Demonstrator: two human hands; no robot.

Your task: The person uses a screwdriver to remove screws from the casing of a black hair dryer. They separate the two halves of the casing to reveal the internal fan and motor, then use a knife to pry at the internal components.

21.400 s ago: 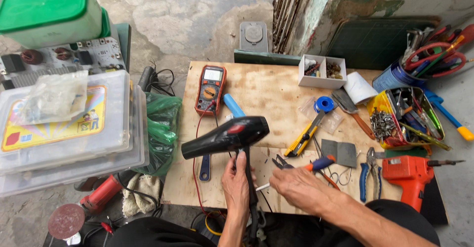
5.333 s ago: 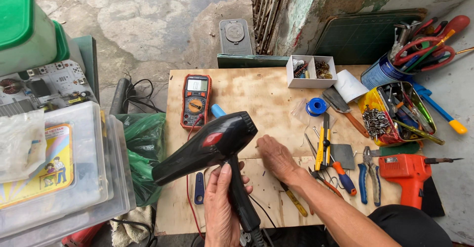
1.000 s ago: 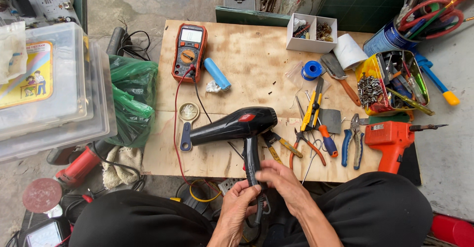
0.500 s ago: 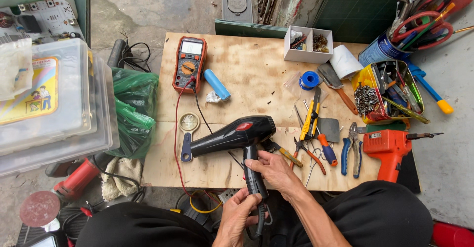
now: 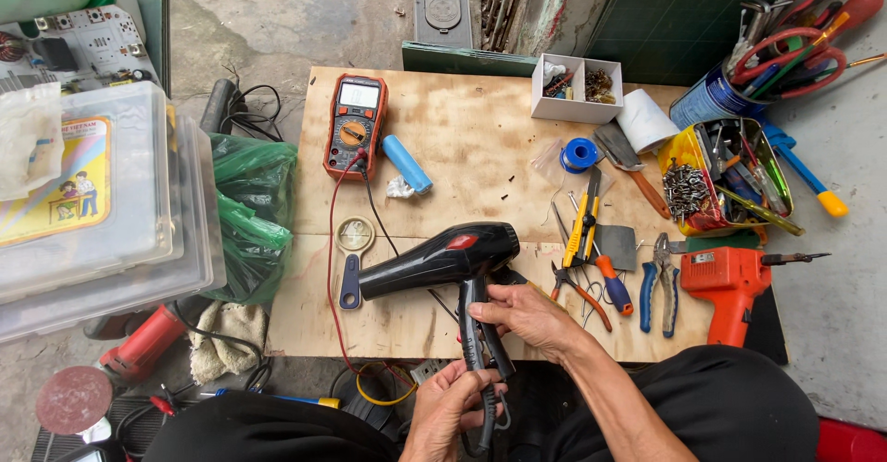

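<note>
A bare plywood desk (image 5: 462,139) carries everything, with stacked clear plastic boxes (image 5: 92,203) off its left edge and a green bag (image 5: 249,212) between them. At the desk's near edge, about midway along, lies the black hair dryer (image 5: 434,261): its barrel runs roughly along that edge, nozzle pointing left and slightly toward the person, and its handle drops off the edge toward the lap, so the long axis of the handle runs near to far. The right hand (image 5: 522,314) sits just right of the handle's top, fingers curled against it; the left hand (image 5: 448,405) is lower, fingers closed round the handle's bottom. Smaller things: an orange drill (image 5: 730,282) near the right corner, a multimeter (image 5: 356,125) at the far left, pliers (image 5: 658,282), a blue cylinder (image 5: 407,164).
</note>
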